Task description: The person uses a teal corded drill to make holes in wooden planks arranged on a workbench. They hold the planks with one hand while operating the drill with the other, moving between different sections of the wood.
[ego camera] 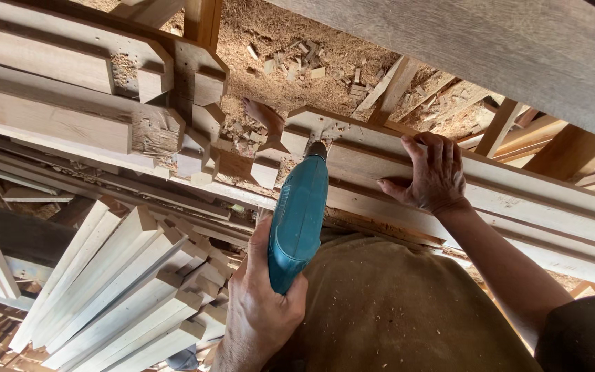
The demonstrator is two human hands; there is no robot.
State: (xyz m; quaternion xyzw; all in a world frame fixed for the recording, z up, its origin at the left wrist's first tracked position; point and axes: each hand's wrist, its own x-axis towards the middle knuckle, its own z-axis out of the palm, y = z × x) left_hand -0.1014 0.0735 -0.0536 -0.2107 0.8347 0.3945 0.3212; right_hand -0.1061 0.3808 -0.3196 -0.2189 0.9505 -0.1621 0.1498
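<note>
Left hand (259,313) gripped around teal drill (299,222), bit end against moulded frame (380,162) corner. Right hand (430,172) spread flat, pressing the frame rail. Cut wood strips (118,289) stacked left; sawdust (277,41) on floor.

Sawdust-strewn floor (290,41), stacked pale timber lengths (118,289), daylight throughout the workshop.

Your left hand (259,313), low and left of your torso, is closed in a fist-grip on the teal drill (299,224), back of the hand toward you, wrist straight. Your right hand (433,176) lies flat and palm down, fingers extended together, thumb splayed to the left. Its bare forearm runs down and right, elbow bent.
</note>
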